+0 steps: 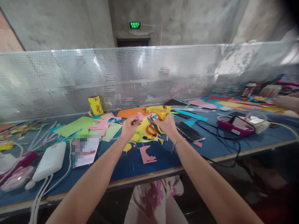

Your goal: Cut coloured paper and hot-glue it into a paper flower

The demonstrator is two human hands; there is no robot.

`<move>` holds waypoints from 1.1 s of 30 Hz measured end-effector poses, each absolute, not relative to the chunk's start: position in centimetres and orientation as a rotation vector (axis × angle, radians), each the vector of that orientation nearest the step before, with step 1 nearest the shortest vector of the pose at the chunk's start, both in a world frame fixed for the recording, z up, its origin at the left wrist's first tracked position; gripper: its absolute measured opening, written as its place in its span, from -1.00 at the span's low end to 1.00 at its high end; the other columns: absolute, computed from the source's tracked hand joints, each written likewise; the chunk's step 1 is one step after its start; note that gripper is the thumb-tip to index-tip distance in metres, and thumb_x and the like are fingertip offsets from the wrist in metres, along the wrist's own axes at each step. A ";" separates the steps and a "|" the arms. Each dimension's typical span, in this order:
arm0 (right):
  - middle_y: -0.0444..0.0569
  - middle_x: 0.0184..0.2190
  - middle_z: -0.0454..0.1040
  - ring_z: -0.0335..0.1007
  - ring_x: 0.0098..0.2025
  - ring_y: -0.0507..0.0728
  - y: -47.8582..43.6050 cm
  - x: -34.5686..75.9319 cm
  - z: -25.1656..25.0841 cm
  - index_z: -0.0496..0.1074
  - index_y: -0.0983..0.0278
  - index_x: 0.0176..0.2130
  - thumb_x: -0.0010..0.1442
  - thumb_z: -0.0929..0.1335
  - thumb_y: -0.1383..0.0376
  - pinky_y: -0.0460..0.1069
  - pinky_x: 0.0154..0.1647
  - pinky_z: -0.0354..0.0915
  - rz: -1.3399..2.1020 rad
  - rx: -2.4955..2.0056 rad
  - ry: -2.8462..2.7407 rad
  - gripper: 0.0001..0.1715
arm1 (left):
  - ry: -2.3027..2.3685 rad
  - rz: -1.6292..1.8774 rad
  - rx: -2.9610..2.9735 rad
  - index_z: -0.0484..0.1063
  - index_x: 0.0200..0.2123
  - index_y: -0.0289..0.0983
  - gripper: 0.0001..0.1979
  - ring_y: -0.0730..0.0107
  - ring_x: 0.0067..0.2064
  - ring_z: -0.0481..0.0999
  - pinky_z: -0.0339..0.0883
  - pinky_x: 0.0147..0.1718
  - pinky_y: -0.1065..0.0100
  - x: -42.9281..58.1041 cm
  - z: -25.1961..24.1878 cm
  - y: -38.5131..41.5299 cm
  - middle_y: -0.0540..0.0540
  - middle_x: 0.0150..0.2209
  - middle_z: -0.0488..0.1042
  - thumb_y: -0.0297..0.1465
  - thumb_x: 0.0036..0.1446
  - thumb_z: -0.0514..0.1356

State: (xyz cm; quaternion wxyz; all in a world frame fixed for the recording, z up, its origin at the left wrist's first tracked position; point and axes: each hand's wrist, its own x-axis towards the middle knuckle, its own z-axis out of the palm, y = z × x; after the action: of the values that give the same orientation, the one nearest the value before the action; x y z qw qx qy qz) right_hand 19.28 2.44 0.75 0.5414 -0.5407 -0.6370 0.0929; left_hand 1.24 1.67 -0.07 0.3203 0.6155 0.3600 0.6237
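My right hand [167,125] is wrapped round the handle of a yellow hot glue gun [155,109], its dark nozzle pointing left. Pinched in the fingers of my left hand [129,127] is a small pink paper piece [140,116], close below the nozzle. Whether the nozzle touches the paper I cannot tell. Under and between my hands lie scissors with red and yellow handles [151,130] on yellow paper scraps [140,128]. Nearer to me, a cut pink paper scrap [145,155] lies flat on the blue table [130,168].
A white power bank [50,161] with cables and a lit phone [87,152] lie at left. Right of my hand are a dark phone [189,131], black cable and a purple case [235,126]. A perforated metal screen [130,77] borders the back. Another person's hand [286,102] shows far right.
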 end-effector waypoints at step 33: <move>0.07 -0.32 0.35 0.30 -0.19 0.22 3.6 20.0 -0.9 0.29 0.30 -0.31 0.05 0.26 0.22 0.07 -0.21 0.22 0.006 -1.275 -1.778 -0.79 | 1.127 1.695 1.774 0.48 -0.49 -0.30 -0.81 0.37 -0.35 0.45 0.36 -0.33 0.35 0.7 -0.3 2.1 -0.11 -0.38 0.46 -0.29 -0.03 0.17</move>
State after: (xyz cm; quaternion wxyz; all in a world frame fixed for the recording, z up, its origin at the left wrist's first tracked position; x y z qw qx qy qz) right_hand 20.04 3.63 -0.88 0.4590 -0.5179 -0.7218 0.0026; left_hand 0.74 2.14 -0.26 0.2191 0.6409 0.4074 0.6126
